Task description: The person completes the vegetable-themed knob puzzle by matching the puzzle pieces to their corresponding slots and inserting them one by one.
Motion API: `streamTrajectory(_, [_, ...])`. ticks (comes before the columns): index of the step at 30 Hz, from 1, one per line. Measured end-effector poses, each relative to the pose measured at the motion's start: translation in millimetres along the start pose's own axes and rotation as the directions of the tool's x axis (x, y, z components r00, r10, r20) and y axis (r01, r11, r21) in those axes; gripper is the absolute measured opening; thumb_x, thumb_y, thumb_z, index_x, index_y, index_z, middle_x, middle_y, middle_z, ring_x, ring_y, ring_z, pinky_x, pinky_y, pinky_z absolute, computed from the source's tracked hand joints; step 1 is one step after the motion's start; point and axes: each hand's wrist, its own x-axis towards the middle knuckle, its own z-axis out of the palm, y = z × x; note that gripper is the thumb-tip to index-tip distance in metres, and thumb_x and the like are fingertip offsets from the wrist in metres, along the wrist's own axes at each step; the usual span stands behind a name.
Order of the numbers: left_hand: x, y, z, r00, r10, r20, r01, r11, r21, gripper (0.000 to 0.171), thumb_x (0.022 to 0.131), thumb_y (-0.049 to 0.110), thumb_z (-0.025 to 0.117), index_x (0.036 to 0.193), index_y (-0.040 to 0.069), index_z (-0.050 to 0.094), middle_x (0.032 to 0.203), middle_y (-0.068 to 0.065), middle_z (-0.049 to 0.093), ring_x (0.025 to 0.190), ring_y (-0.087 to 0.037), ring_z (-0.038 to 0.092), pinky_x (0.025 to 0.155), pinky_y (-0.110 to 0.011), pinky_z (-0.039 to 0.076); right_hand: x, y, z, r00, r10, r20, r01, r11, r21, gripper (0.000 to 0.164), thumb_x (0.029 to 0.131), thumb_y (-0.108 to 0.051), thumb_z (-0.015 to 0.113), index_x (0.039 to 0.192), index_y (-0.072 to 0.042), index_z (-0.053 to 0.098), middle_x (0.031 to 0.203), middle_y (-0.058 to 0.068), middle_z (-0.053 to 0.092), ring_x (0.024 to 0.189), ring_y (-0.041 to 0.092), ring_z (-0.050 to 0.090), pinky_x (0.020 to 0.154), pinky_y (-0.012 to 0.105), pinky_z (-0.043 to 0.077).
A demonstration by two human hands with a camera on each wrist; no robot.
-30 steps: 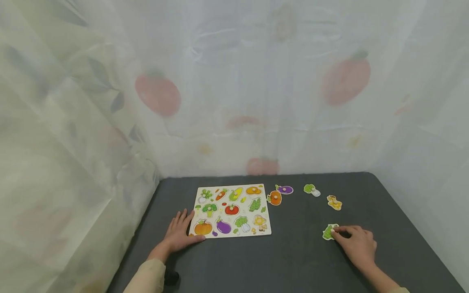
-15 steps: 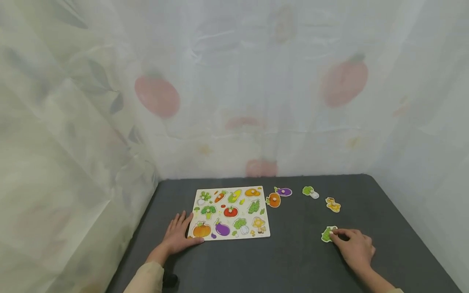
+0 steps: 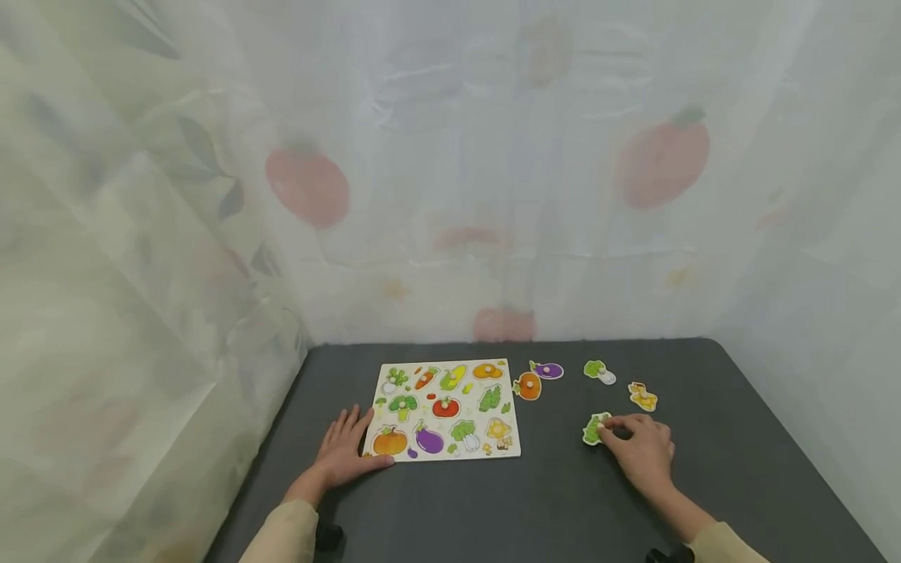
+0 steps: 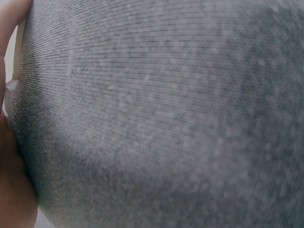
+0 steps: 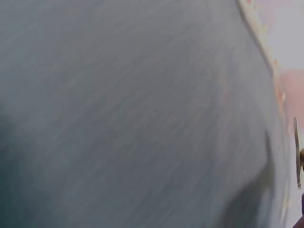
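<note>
My right hand (image 3: 639,451) pinches a green vegetable puzzle piece (image 3: 593,430) by its knob, to the right of the puzzle board. In the right wrist view, that puzzle piece (image 5: 298,152) shows edge-on at the right border, raised over the table. My left hand (image 3: 343,448) rests at the lower left corner of the white vegetable puzzle board (image 3: 415,456), fingers spread along its left edge and thumb along the front. The left wrist view catches part of that hand (image 4: 14,175) and a sliver of the board's edge (image 4: 19,50).
Behind the right hand lie a mushroom-coloured yellow piece (image 3: 643,397) and a bok choy piece (image 3: 600,371). An eggplant piece (image 3: 547,371) and an orange pumpkin piece (image 3: 528,385) lie by the board's upper right corner. Curtains (image 3: 450,195) border the dark table (image 3: 549,508).
My right hand has carried the green piece leftward and slightly away from me, towards the board. The left hand keeps its place on the board's corner.
</note>
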Motion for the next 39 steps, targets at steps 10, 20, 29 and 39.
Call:
streamTrajectory(10, [-2.4,2.0,0.6,1.0,-0.006,0.004,0.006,1.0,-0.012,0.123,0.073,0.082,0.069,0.165,0.014,0.023,0.168,-0.023,0.012,0.153,-0.047,0.003,0.12,-0.066,0.0,35.7,-73.9,67.1,0.992,-0.123,0.026,0.121,0.989,0.081,0.023,0.087,-0.034,0.081,0.098,-0.014,0.081,0.115,0.012,0.063,0.122,0.039,0.043,0.104,0.062,0.027])
streamTrajectory(20, [-2.8,0.2,4.3,1.0,0.008,-0.012,-0.009,1.0,-0.017,0.123,0.073,0.081,0.071,0.164,0.012,0.025,0.168,-0.024,0.014,0.153,-0.049,0.005,0.119,-0.067,0.002,53.1,-105.1,113.5,0.985,-0.153,0.082,0.147,0.986,0.074,0.017,0.088,-0.036,0.079,0.095,-0.02,0.082,0.115,0.01,0.065,0.123,0.039,0.045,0.103,0.061,0.029])
streamTrajectory(29, [-8.3,9.1,0.0,0.999,0.024,-0.03,-0.025,1.0,-0.019,0.12,0.076,0.08,0.069,0.164,0.012,0.025,0.166,-0.027,0.015,0.152,-0.05,0.006,0.118,-0.068,0.002,59.0,-112.3,134.3,0.984,-0.157,0.089,0.154,0.988,0.031,0.012,0.087,-0.035,0.08,0.089,-0.023,0.082,0.11,0.007,0.066,0.123,0.039,0.047,0.107,0.061,0.028])
streamTrajectory(39, [-5.7,8.5,-2.6,1.0,-0.009,-0.012,0.009,1.0,-0.021,0.122,0.074,0.081,0.07,0.164,0.013,0.025,0.168,-0.024,0.014,0.153,-0.047,0.004,0.12,-0.066,0.0,58.0,-113.6,142.6,0.984,-0.156,0.089,0.155,0.988,0.021,0.014,0.087,-0.036,0.08,0.089,-0.022,0.081,0.106,0.005,0.063,0.129,0.038,0.042,0.108,0.059,0.025])
